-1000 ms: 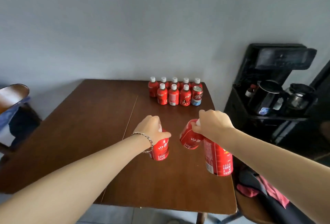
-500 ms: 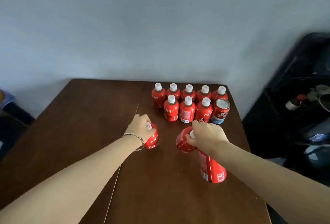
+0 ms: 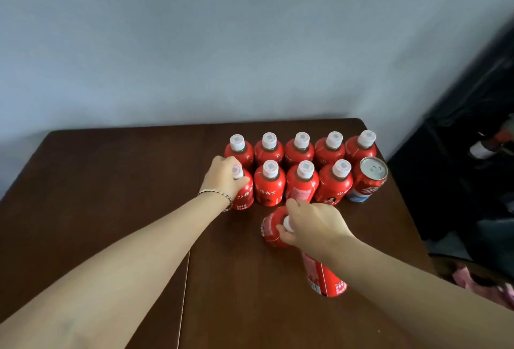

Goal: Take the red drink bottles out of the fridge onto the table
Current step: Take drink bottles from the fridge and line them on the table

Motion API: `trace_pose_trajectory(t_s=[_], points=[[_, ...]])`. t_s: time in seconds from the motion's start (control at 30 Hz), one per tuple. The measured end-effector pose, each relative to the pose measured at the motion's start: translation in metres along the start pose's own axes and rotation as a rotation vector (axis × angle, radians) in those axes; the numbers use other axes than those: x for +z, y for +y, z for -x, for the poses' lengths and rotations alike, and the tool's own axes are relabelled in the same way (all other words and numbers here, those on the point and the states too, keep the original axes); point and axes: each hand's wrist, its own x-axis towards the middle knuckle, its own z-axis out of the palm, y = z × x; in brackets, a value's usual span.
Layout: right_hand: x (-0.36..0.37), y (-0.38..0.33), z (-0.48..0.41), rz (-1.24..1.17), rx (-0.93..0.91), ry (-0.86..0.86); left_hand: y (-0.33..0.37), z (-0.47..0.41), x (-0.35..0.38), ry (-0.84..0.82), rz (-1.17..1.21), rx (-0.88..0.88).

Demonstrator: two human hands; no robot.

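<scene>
left grip (image 3: pixel 225 179) curled round the top of a bottle (image 3: pixel 245 195), upright at the left end of the front row (image 3: pixel 303 184) | right grip (image 3: pixel 311 226) pinching two by their caps: tilted bottle (image 3: pixel 271 233) at my fingertips, second bottle (image 3: pixel 325 279) under my wrist (both over the table (image 3: pixel 111 195)) | can (image 3: pixel 367 181) at the row's right end

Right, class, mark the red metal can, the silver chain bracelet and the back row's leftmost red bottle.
Red metal can (image 3: pixel 373 169): head view, lid.
Silver chain bracelet (image 3: pixel 214 191): head view, links.
Back row's leftmost red bottle (image 3: pixel 237 142): head view, cap.
</scene>
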Motion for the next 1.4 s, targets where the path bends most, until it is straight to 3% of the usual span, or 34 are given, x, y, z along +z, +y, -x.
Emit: trace_pose_trajectory(t_s=[0.27,0.37,0.43,0.5,0.53,0.6,0.67,0.8,0.97,1.07,1.17,1.27,1.4], points=[[0.021,-0.015,-0.010,-0.035,-0.061,-0.020,-0.012,-0.006,0.002,0.024,0.148,0.101],[0.023,-0.020,-0.013,-0.040,-0.055,0.030,-0.018,0.005,0.000,-0.009,0.220,0.070],[0.021,-0.022,-0.015,-0.031,-0.081,0.046,-0.021,0.021,-0.002,0.058,0.208,0.048],[0.020,-0.028,-0.021,-0.009,-0.119,0.063,-0.026,0.045,-0.001,0.106,0.239,0.144],[0.020,-0.030,-0.025,0.004,-0.131,0.081,-0.029,0.057,0.001,0.044,0.262,0.201],[0.026,-0.036,-0.031,0.013,-0.197,0.208,-0.036,0.080,0.006,-0.183,0.252,0.220],[0.032,-0.043,-0.030,0.018,-0.257,0.300,-0.044,0.093,0.015,-0.282,0.162,0.225],[0.049,-0.052,-0.015,-0.084,-0.304,0.406,-0.052,0.094,0.026,-0.163,0.101,0.222],[0.047,-0.045,-0.022,-0.120,-0.219,0.583,-0.057,0.087,0.029,-0.087,0.359,0.032],[0.045,-0.046,-0.038,-0.107,-0.198,0.654,-0.056,0.082,0.033,-0.121,0.377,-0.002],[0.051,-0.040,-0.044,-0.220,-0.087,0.645,-0.050,0.088,0.035,-0.113,0.414,-0.020],[0.054,-0.040,-0.032,-0.511,0.211,0.545,-0.053,0.086,0.037,-0.145,0.507,-0.090],[0.070,-0.037,-0.016,-0.945,0.634,0.076,-0.056,0.071,0.042,-0.265,0.812,-0.363]])
